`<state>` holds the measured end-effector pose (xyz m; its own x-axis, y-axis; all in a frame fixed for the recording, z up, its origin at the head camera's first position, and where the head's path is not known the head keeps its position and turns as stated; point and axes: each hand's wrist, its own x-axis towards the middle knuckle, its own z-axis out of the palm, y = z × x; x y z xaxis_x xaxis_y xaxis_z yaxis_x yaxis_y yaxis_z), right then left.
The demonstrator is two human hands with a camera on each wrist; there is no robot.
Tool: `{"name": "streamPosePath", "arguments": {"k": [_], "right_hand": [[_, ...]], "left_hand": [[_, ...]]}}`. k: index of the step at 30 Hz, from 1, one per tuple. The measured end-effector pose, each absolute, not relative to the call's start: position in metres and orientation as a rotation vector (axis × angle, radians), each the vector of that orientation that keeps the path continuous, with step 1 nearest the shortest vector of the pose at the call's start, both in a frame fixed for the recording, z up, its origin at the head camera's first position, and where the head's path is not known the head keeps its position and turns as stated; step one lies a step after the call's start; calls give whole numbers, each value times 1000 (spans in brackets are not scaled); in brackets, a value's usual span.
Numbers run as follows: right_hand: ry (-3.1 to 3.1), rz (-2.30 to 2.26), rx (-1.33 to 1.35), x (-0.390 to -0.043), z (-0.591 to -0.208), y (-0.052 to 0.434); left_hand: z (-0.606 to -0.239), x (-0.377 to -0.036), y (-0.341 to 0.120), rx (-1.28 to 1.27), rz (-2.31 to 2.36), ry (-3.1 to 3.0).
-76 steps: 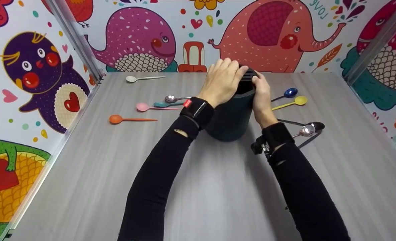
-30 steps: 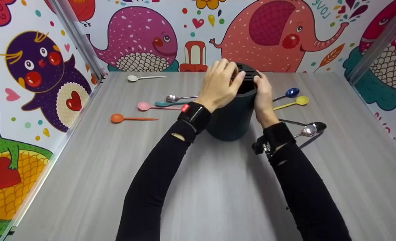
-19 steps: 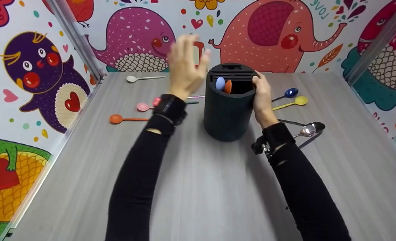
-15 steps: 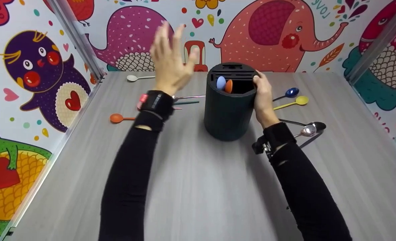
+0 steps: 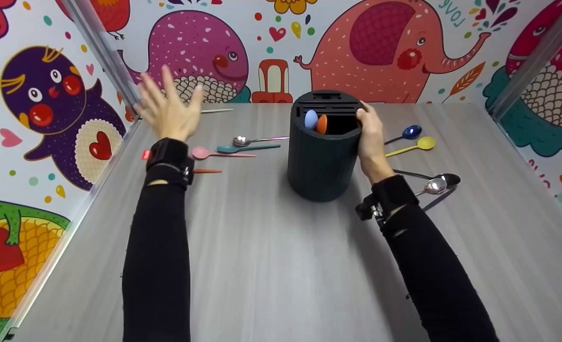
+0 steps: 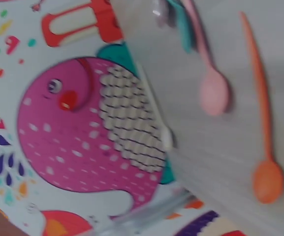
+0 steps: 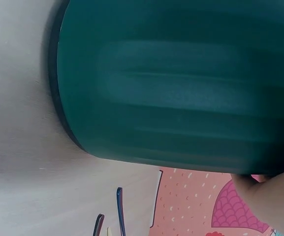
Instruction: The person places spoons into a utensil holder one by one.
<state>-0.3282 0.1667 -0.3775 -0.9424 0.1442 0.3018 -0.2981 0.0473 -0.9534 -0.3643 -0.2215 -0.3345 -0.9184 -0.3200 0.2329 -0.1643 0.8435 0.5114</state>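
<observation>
The left hand is raised above the far left part of the surface, fingers spread wide and holding nothing. The head view shows this hand; the left wrist view does not, showing instead the spoons below it. There the orange spoon and the pink spoon lie flat, side by side but apart. In the head view the pink spoon, a teal spoon and a metal spoon lie with long axes left to right, bowls toward the left.

The dark holder stands upright at the centre of the surface, long axis vertical, open top facing up. A blue spoon bowl and an orange spoon bowl stick up inside it. The right wrist view shows only the ribbed side wall of the holder.

The right hand grips the holder's right side at the rim, fingers curled round it. Further right lie a dark blue spoon, a yellow spoon and more metal spoons.
</observation>
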Motion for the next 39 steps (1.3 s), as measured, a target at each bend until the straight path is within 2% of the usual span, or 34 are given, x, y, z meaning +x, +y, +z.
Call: {"name": "streamPosePath", "arguments": {"k": [10, 16, 24, 32, 39], "right_hand": [[-2044, 1967, 154, -326, -376, 167], [-2049, 1960, 168, -327, -374, 167], [-2064, 1993, 179, -327, -377, 168], [-2097, 2009, 183, -325, -376, 168], [-2081, 1989, 187, -326, -378, 169]], "left_hand": [[-397, -355, -266, 698, -833, -2865], [-426, -352, -274, 875, -893, -2953], [-459, -354, -275, 983, -872, -3085], [-459, -350, -271, 955, -638, -3195], [-451, -348, -267, 900, -748, -3102]]}}
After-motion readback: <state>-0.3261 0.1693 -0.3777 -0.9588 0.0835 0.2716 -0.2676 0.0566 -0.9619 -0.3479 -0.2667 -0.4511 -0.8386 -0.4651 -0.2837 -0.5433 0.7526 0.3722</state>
